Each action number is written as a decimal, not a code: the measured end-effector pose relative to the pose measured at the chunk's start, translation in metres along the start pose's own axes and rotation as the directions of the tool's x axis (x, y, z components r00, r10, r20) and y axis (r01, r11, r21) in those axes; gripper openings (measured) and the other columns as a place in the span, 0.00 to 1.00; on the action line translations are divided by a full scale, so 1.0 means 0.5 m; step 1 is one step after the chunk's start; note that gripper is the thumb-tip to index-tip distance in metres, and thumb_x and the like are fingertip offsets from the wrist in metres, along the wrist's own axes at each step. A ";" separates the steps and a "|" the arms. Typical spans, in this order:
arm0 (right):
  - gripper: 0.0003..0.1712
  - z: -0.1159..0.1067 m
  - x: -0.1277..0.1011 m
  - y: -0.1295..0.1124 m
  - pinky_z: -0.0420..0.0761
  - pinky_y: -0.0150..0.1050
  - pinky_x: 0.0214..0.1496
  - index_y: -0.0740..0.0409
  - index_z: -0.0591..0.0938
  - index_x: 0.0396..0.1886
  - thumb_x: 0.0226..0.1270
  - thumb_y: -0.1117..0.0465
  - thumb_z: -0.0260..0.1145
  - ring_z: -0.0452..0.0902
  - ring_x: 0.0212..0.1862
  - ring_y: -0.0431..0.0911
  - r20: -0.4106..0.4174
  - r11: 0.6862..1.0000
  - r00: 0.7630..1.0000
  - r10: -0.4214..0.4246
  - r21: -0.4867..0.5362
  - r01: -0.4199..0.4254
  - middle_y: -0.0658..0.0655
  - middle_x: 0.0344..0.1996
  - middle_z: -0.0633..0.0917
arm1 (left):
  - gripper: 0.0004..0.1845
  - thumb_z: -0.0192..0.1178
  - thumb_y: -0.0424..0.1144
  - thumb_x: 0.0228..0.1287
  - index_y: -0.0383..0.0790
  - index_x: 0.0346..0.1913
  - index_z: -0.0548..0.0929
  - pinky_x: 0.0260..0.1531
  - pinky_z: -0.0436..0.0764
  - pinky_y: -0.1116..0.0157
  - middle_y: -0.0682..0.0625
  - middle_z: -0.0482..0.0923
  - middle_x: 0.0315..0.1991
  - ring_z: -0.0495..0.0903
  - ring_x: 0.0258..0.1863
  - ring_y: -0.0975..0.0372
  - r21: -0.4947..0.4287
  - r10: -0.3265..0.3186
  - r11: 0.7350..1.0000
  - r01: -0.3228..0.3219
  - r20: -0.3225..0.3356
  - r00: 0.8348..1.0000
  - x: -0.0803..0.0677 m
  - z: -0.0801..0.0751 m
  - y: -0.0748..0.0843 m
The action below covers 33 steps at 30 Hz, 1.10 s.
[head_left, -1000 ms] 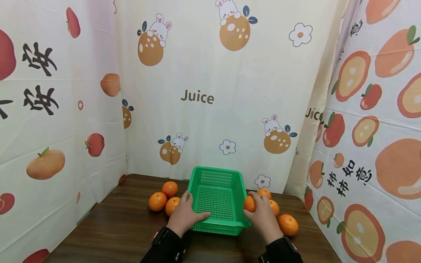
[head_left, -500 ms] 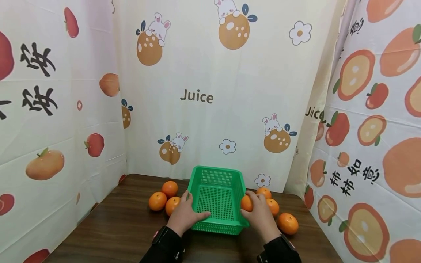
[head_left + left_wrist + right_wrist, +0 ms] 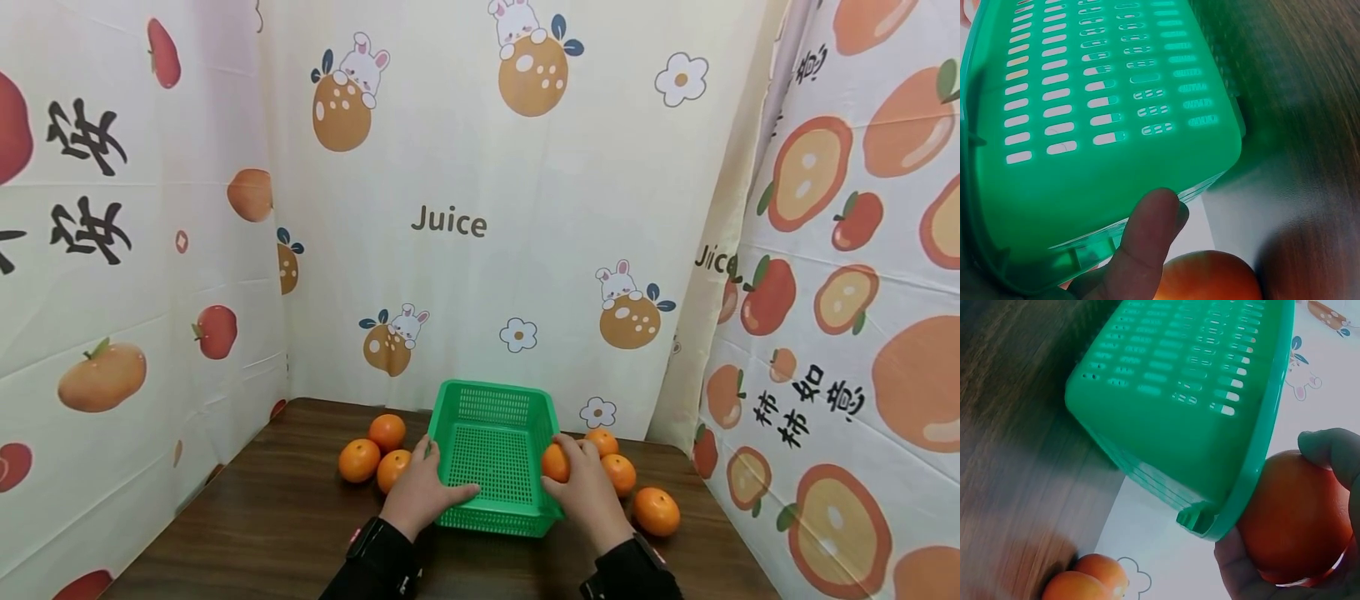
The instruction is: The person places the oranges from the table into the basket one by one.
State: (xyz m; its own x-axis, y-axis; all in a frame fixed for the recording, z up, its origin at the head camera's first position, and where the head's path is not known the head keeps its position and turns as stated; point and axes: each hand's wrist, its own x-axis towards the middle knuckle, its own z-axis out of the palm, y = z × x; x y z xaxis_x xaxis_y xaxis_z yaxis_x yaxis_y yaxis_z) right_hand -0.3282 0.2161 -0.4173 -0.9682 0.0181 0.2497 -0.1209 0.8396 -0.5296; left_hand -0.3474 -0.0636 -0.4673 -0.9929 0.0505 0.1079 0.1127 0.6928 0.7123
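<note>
A: How do we judge the two hands?

B: The right hand (image 3: 588, 492) pinches one orange (image 3: 553, 463) between thumb and fingers. We see this fruit to the left of that hand's palm, at the right rim of the green plastic basket (image 3: 495, 521); whether the two are touching, we cannot tell.

A: And the left hand (image 3: 423, 496)?

B: Its thumb and forefinger are spread at the basket's near left corner. Whether the hidden fingers grip the wall, we cannot tell.

A: What, in our opinion, could go wrong from here?

B: The held fruit could knock against the rim, if the right hand passes too low. It is round and looks smooth, so such a knock might turn it out of the fingers, and it would drop on the table (image 3: 262, 492) below that hand.

A: Is the basket safe?

B: Not surely. It looks light, so a push from the right hand could slide it into the three loose oranges (image 3: 358, 460) left of the left hand. A firm left hand should prevent this, we think.

A: And on the other side?

B: Three more oranges (image 3: 618, 475) lie around the right side of the right hand. A careless swing could send one rolling, because we see nothing that holds them.
</note>
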 end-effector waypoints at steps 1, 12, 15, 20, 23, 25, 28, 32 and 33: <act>0.40 0.001 0.000 -0.002 0.85 0.60 0.55 0.48 0.75 0.75 0.65 0.55 0.78 0.81 0.53 0.56 0.000 1.000 1.000 0.003 0.001 -0.003 0.65 0.67 0.74 | 0.68 0.72 0.77 0.50 0.31 0.82 0.63 0.63 0.78 0.39 0.36 0.51 0.86 0.71 0.74 0.35 0.000 -0.001 1.000 0.001 0.001 1.000 0.000 0.000 0.000; 0.40 0.018 0.001 -0.016 0.85 0.60 0.57 0.47 0.78 0.75 0.63 0.56 0.80 0.82 0.55 0.55 -0.023 0.999 0.999 -0.035 0.003 0.035 0.62 0.65 0.76 | 0.69 0.72 0.78 0.49 0.32 0.82 0.63 0.65 0.77 0.38 0.37 0.51 0.86 0.69 0.75 0.36 0.004 -0.009 1.000 0.009 -0.001 1.000 0.006 0.002 -0.003; 0.39 0.024 0.002 -0.017 0.85 0.59 0.58 0.47 0.79 0.74 0.62 0.57 0.81 0.82 0.56 0.55 -0.019 0.999 0.999 -0.045 0.019 0.046 0.61 0.67 0.76 | 0.69 0.71 0.79 0.48 0.32 0.82 0.63 0.66 0.77 0.38 0.37 0.51 0.86 0.69 0.76 0.36 0.007 -0.013 1.000 0.013 0.001 1.000 0.007 0.002 -0.003; 0.39 0.031 0.004 -0.016 0.85 0.57 0.56 0.45 0.79 0.73 0.62 0.56 0.81 0.82 0.56 0.56 -0.003 0.997 0.997 -0.075 0.000 0.075 0.63 0.68 0.75 | 0.69 0.71 0.79 0.48 0.31 0.82 0.63 0.66 0.77 0.39 0.36 0.51 0.86 0.70 0.75 0.36 0.014 -0.009 1.000 0.009 -0.004 1.000 0.007 0.002 -0.003; 0.39 0.037 0.005 -0.016 0.86 0.57 0.54 0.43 0.79 0.73 0.62 0.54 0.82 0.82 0.55 0.56 0.005 0.996 0.996 -0.086 -0.029 0.086 0.62 0.68 0.75 | 0.69 0.71 0.79 0.49 0.31 0.82 0.63 0.65 0.78 0.39 0.36 0.52 0.86 0.70 0.75 0.36 0.020 -0.006 1.000 0.007 -0.005 1.000 0.007 0.003 -0.003; 0.39 0.041 0.005 -0.016 0.86 0.56 0.54 0.41 0.79 0.73 0.62 0.53 0.82 0.83 0.55 0.56 0.008 0.994 0.995 -0.095 -0.046 0.095 0.62 0.68 0.76 | 0.69 0.71 0.79 0.49 0.31 0.82 0.63 0.65 0.78 0.39 0.36 0.52 0.86 0.70 0.75 0.36 0.023 -0.007 1.000 0.007 -0.005 1.000 0.006 0.003 -0.004; 0.39 0.046 0.006 -0.016 0.86 0.56 0.55 0.40 0.80 0.73 0.61 0.51 0.83 0.82 0.55 0.57 0.010 0.993 0.995 -0.102 -0.059 0.102 0.62 0.69 0.76 | 0.69 0.71 0.79 0.49 0.31 0.82 0.63 0.64 0.78 0.39 0.36 0.52 0.86 0.71 0.74 0.36 0.025 -0.003 1.000 0.003 -0.005 1.000 0.005 0.004 -0.005; 0.39 0.047 0.006 -0.019 0.86 0.57 0.55 0.41 0.80 0.73 0.61 0.51 0.83 0.83 0.56 0.59 0.007 0.990 0.993 -0.120 -0.070 0.120 0.63 0.68 0.76 | 0.69 0.71 0.79 0.50 0.30 0.81 0.64 0.63 0.79 0.39 0.35 0.52 0.85 0.71 0.74 0.36 0.027 0.007 1.000 -0.006 -0.007 1.000 0.005 0.004 -0.005; 0.40 0.047 0.006 -0.019 0.87 0.58 0.55 0.42 0.80 0.73 0.61 0.51 0.83 0.83 0.57 0.59 0.007 0.990 0.992 -0.123 -0.071 0.124 0.63 0.68 0.76 | 0.69 0.70 0.79 0.50 0.30 0.81 0.64 0.64 0.78 0.39 0.35 0.52 0.85 0.70 0.74 0.36 0.026 0.007 1.000 -0.007 -0.006 1.000 0.005 0.004 -0.004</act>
State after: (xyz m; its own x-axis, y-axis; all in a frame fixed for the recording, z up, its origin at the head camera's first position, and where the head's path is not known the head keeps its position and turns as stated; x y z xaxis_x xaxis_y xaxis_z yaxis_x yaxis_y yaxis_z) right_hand -0.3353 0.1955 -0.4305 -0.9475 -0.0897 0.3071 -0.2238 0.8717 -0.4360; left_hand -0.3502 -0.0634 -0.4699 -0.9919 0.0511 0.1166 0.1182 0.7109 0.6933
